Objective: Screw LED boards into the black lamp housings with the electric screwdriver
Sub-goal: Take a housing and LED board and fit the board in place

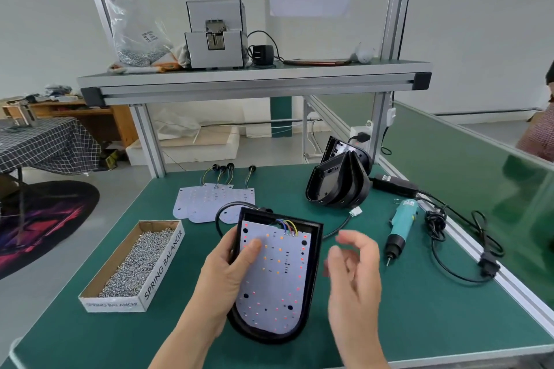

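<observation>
A black lamp housing (314,252) lies in front of me on the green table, with a white LED board (278,281) seated inside it. My left hand (227,275) grips the housing's left edge, thumb pressing on the board. My right hand (353,272) hovers just right of the housing, fingers loosely curled and holding nothing. The teal electric screwdriver (401,225) lies on the table to the right, tip toward me. A cardboard box of screws (135,263) sits at the left.
Spare LED boards (204,201) with wires lie behind the housing. A stack of black housings (338,183) stands at the back right. The screwdriver's black cable (449,237) loops along the right edge. An aluminium-framed shelf (251,81) spans overhead.
</observation>
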`<control>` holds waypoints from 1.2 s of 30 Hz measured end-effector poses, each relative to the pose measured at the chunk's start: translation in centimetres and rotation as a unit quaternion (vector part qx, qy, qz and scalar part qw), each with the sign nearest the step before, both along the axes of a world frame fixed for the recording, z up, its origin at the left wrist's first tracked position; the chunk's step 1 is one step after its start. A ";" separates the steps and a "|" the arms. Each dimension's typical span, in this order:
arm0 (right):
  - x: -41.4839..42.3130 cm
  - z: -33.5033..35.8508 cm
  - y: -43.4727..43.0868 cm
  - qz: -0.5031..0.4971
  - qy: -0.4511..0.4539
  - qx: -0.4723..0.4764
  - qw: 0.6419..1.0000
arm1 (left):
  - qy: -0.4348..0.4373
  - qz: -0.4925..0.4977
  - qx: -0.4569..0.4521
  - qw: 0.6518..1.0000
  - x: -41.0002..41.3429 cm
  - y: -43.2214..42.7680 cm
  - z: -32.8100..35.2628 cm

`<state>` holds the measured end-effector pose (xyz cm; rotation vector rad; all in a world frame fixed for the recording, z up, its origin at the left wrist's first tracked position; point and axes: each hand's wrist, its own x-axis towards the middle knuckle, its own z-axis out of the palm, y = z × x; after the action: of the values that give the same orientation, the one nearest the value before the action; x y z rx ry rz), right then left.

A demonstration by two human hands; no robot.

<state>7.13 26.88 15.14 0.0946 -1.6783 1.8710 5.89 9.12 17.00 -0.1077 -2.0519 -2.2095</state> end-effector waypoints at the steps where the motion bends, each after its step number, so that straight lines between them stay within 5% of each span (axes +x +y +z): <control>1: -0.5 0.0 0.6 0.040 -0.033 -0.014 0.999 | -0.014 -0.022 0.020 0.999 0.1 -0.1 0.0; 6: -2.2 1.6 1.9 0.318 -0.061 0.044 0.945 | -0.098 -0.144 0.096 0.980 0.5 0.5 0.2; 9: -3.2 3.5 1.9 0.332 -0.066 0.186 0.922 | -0.124 -0.182 0.132 0.966 0.2 0.7 0.5; 12: -4.0 4.3 1.6 0.306 -0.075 0.227 0.922 | -0.129 -0.195 0.150 0.961 -0.1 0.6 0.7; 17: -4.8 3.7 0.6 0.282 -0.165 0.076 0.942 | -0.127 -0.131 0.170 0.968 0.0 0.2 0.9; 22: -4.3 2.5 0.6 0.216 -0.166 0.167 0.948 | -0.068 -0.068 0.104 0.990 0.5 0.6 1.9; 28: -3.6 2.6 0.6 0.276 -0.168 0.150 0.934 | -0.062 -0.061 0.095 0.992 0.4 0.8 2.1; 36: -2.3 1.9 2.6 0.239 -0.130 -0.082 0.959 | -0.047 -0.018 0.105 0.993 -0.2 0.5 2.5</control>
<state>4.85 29.51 17.04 0.2096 -1.7753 2.4682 5.70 9.63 19.51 -0.0209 -1.8593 -2.4820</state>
